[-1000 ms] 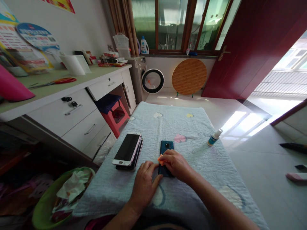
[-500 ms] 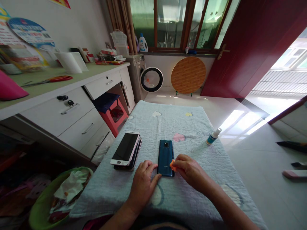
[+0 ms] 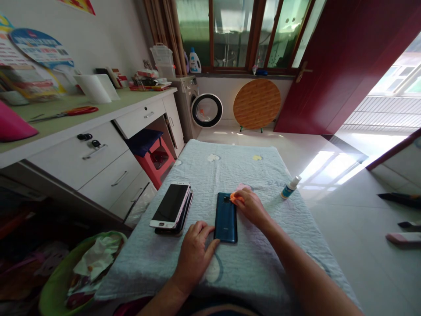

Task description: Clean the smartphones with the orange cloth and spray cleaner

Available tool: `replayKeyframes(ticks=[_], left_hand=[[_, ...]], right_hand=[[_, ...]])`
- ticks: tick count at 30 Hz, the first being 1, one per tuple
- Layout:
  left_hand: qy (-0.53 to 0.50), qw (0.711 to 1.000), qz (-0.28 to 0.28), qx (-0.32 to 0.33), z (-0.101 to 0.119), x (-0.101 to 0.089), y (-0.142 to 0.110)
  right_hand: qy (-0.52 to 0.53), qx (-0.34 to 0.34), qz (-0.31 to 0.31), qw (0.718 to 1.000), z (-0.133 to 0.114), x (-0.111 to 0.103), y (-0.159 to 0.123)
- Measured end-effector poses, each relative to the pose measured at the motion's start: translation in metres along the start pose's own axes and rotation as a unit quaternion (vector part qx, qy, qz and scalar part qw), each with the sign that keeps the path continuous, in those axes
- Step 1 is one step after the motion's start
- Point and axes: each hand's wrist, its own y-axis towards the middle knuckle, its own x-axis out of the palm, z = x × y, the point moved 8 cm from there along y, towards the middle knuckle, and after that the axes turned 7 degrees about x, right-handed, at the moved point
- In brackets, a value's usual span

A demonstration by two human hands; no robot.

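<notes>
A blue smartphone (image 3: pixel 226 224) lies back up on the cloth-covered table, its camera block at the far end. My left hand (image 3: pixel 194 254) rests beside it, thumb and forefinger spread and touching its lower left corner and edge. Pinched in my right hand (image 3: pixel 249 205) is a small orange cloth (image 3: pixel 235 198), pressed at the phone's upper right edge near the camera. Left of the phone sits a stack of phones, with a white phone (image 3: pixel 171 205) on top, its dark screen up. A small spray bottle (image 3: pixel 290 188) stands to the right.
The pale blue quilted cloth (image 3: pixel 204 171) covers the table. A green basket (image 3: pixel 52 285) holding crumpled paper is at lower left. Along the left runs a white desk (image 3: pixel 98 162) with scissors (image 3: pixel 70 113) on it; a red stool (image 3: pixel 158 159) is tucked beneath.
My right hand has moved the orange cloth from the phone's back to its lower right edge, then up to the upper right edge. My left hand has stayed at the lower left corner.
</notes>
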Motion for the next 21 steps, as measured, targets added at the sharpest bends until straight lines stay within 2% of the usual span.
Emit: replayKeyframes(ticks=[3, 7, 14, 21], left_hand=[[0.003, 1.000, 0.002, 0.001, 0.001, 0.000, 0.000], [0.005, 1.000, -0.001, 0.004, 0.001, 0.001, 0.000], [-0.004, 1.000, -0.011, 0.012, -0.002, 0.004, 0.000], [0.002, 1.000, -0.001, 0.019, -0.002, 0.004, 0.000]], right_hand=[[-0.022, 0.058, 0.057, 0.996, 0.012, -0.005, 0.015], [-0.035, 0.067, 0.051, 0.996, 0.008, 0.000, 0.013], [-0.049, 0.067, 0.005, 0.997, -0.007, 0.000, -0.024], [-0.010, 0.084, -0.041, 0.996, -0.017, 0.002, -0.074]])
